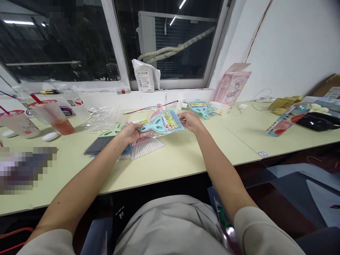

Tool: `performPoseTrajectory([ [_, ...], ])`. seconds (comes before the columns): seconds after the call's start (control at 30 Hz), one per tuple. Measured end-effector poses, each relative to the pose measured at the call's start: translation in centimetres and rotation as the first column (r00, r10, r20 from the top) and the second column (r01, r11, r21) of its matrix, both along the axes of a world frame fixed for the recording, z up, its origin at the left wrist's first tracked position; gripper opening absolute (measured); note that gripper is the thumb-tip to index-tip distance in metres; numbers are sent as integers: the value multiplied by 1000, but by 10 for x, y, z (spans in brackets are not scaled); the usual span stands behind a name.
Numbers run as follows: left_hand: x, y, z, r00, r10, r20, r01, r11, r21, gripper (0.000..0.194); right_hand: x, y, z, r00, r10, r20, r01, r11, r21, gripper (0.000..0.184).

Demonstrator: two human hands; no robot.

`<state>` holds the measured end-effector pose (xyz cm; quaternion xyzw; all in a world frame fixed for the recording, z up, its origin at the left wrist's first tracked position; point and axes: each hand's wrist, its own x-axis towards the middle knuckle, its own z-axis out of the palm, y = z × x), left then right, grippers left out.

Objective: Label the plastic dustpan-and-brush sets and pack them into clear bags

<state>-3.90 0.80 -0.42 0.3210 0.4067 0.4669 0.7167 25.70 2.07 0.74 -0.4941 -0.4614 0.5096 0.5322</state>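
Fingers of L hand [131, 134] grip teal set [156, 124] at its handle end, R hand [191, 121] pinches its bristle end, prob. to keep it steady; it's above table [183, 163], w/ brushes [146, 148] nearby.

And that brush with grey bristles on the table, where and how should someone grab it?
Probably by its green handle, coming down from above: the handle is narrow and points toward the window side, while the grey bristles spread wide toward the person.
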Motion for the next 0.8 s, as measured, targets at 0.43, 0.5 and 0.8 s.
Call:
performPoseTrajectory([
  [0.43, -7, 3, 1, 997, 83, -8, -82, 996, 37, 51, 17, 1, 4, 996, -90, -3, 90, 996, -11, 11],
  [0.5, -5, 3, 1, 995, 101, 1, -101, 994, 31, 52, 17, 3, 2, 997, -78, -11, 78, 997, -18, 9],
  [0.8, 9, -19, 8, 992, -72, -107, 75, 997, 27, 31, 47, -1, 1, 969, -1, 247, -5, 1000, 25, 14],
])
